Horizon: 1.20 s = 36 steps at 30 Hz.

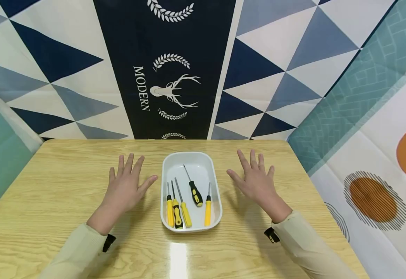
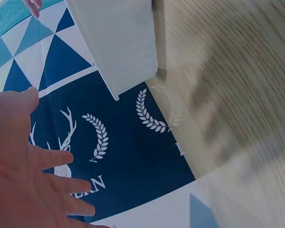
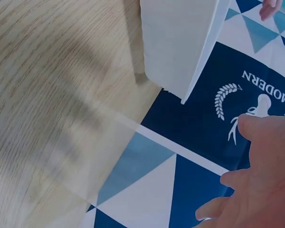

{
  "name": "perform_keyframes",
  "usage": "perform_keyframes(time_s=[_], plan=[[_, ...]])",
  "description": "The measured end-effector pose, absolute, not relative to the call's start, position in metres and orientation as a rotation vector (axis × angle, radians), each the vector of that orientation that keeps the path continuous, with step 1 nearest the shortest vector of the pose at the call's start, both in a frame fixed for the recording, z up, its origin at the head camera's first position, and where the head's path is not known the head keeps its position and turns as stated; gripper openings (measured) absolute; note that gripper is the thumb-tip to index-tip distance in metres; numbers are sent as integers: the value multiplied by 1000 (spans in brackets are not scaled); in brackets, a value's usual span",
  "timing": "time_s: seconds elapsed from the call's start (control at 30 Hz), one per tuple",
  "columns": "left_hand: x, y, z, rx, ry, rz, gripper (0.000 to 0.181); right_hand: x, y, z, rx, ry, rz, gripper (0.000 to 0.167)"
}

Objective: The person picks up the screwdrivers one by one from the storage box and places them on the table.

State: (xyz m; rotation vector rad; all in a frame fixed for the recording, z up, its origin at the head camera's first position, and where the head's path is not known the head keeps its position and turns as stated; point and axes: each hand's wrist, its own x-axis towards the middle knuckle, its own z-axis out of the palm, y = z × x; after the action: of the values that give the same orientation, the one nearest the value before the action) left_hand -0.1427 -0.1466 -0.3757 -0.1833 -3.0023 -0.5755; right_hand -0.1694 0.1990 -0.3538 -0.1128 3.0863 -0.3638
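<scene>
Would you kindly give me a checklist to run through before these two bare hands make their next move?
1. Bare left hand free: ok; its fingers are spread and hold nothing.
2. Bare right hand free: ok; its fingers are also spread, holding nothing.
3. White, rounded-rectangular tray upright on the pale wood-grain table: ok; it stands between the hands.
4. Five metal-shafted screwdrivers with yellow or black-and-yellow handles inside the tray: ok.
5. Screwdrivers evenly spaced: not ok; three lie bunched along the tray's left side.
6. Metal shaft tips flat or cross-shaped: cannot tell; too small.
</scene>
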Motion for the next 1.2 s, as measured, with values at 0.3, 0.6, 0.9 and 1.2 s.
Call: perform_keyframes(time_s=[0.3, 0.6, 0.9, 1.2], plan=[[-144, -145, -376, -251, -2934, -822, 76, -168, 200, -355, -112, 3097, -406, 76], [-145, -140, -380, -201, -2867, -1096, 67, -168, 201, -356, -161, 3182, -443, 71], [-146, -133, -387, -114, -2843, -1311, 55, -168, 198, -356, -166, 3203, -474, 66], [-144, -129, -403, -7, -2851, -1487, 48, -168, 196, -356, -160, 3201, -493, 64]])
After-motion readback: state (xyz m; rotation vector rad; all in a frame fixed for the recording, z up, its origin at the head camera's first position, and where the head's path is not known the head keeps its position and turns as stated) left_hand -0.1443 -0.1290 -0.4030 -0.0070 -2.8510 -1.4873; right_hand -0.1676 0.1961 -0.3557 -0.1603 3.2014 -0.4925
